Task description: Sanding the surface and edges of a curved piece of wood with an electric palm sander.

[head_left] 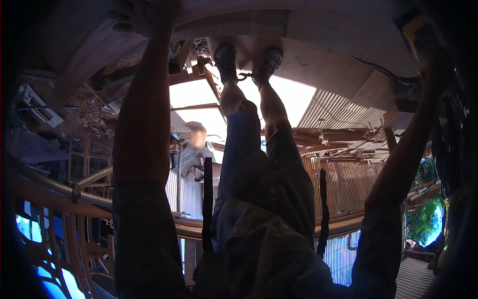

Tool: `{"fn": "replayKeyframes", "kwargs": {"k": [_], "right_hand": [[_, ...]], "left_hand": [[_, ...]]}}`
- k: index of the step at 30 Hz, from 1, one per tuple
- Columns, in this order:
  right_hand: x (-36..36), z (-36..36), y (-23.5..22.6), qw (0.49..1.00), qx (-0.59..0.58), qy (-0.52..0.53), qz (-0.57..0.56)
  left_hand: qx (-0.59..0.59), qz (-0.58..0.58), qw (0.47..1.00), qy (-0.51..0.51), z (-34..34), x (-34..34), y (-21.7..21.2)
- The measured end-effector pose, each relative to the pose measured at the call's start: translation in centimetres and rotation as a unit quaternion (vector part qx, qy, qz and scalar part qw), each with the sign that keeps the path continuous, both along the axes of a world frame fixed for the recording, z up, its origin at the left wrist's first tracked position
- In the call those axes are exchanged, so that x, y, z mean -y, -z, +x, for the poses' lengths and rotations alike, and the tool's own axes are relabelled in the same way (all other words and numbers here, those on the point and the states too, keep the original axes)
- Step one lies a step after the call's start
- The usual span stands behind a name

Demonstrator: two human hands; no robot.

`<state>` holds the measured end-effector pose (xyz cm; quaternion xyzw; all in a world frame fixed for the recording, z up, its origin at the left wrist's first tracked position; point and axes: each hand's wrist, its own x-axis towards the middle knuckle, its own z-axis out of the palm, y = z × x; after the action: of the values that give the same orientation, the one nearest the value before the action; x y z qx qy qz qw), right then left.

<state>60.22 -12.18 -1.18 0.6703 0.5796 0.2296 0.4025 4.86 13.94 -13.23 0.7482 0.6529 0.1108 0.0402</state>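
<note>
Left hand [144, 15] planted on a big curved wooden panel [89, 55], right hand [435, 65] lost in shadow, grip can't tell; floor [323, 55] between looks open.

The person's two legs [251, 164] run up the middle of the view, ending in shoes [247, 62] on the floor [328, 55] near the top. The left arm [142, 119] reaches up on the left, the right arm [406, 149] on the right. Between the left arm and the legs, farther off, stands another person [193, 154]. A curved wooden rail [55, 192] lies at lower left, and corrugated sheets [343, 182] stand behind the legs on the right.
</note>
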Motion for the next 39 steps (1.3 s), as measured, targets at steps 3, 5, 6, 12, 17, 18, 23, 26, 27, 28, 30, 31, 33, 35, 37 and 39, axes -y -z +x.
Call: {"fn": "replayKeyframes", "kwargs": {"k": [3, 5, 6, 12, 17, 18, 23, 26, 27, 28, 30, 31, 33, 35, 37, 39], "right_hand": [[-1.9, -9.6, -0.7, 0.947, -0.196, 0.173, 0.185], [-9.5, -21.1, -2.9, 0.774, -0.412, 0.36, 0.318], [-10.0, -23.8, -2.2, 0.795, -0.352, 0.282, 0.407], [-14.4, -33.0, -3.1, 0.744, -0.426, 0.335, 0.39], [-13.1, -28.1, -1.9, 0.689, -0.384, 0.375, 0.487], [-11.7, -25.7, -1.3, 0.748, -0.314, 0.335, 0.479], [-4.9, -19.1, -0.6, 0.975, -0.081, 0.145, 0.147], [-11.7, -32.0, -1.6, 0.733, -0.25, 0.43, 0.464], [-13.0, -35.1, -2.3, 0.706, -0.267, 0.453, 0.475], [-13.9, -37.2, -2.6, 0.674, -0.287, 0.476, 0.487], [-16.2, -39.8, -2.6, 0.628, -0.284, 0.533, 0.49], [-16.7, -40.0, -2.6, 0.582, -0.281, 0.588, 0.486], [-15.6, -37.7, -2.5, 0.585, -0.26, 0.576, 0.508], [-14.4, -33.9, -2.1, 0.594, -0.234, 0.57, 0.518], [-12.2, -29.6, -1.6, 0.621, -0.208, 0.569, 0.497], [-10.4, -24.6, -0.9, 0.645, -0.204, 0.55, 0.49]], "left_hand": [[-0.002, -0.018, 1.0, -0.02, 0.8, 1.1, 0.3], [-0.042, -0.003, 0.999, -0.027, -1.0, 0.0, -1.2], [-0.05, -0.038, 0.997, -0.043, -1.1, -0.1, -0.8], [-0.002, -0.075, 0.996, -0.045, -0.2, 0.3, -0.5], [-0.031, -0.072, 0.995, -0.053, -0.9, -0.5, -1.3], [-0.022, -0.076, 0.996, -0.048, -0.5, -0.5, -1.3], [-0.016, -0.085, 0.996, -0.003, -0.7, 0.2, -0.6], [-0.029, -0.054, 0.997, 0.052, -3.0, -0.6, 0.2], [-0.029, -0.047, 0.995, 0.085, -3.2, -0.6, 0.1], [-0.021, -0.049, 0.995, 0.09, -3.6, -0.9, -0.2], [-0.029, -0.039, 0.987, 0.154, -5.0, -2.4, -1.0], [-0.023, -0.038, 0.986, 0.158, -5.6, -2.9, -1.1], [-0.033, -0.006, 0.97, 0.24, -5.9, -3.0, -0.9], [-0.016, -0.01, 0.972, 0.236, -4.9, -3.0, -1.0], [-0.008, -0.019, 0.973, 0.231, -5.3, -2.8, -1.2], [-0.01, 0.006, 0.972, 0.235, -5.1, -3.2, -1.3]]}}
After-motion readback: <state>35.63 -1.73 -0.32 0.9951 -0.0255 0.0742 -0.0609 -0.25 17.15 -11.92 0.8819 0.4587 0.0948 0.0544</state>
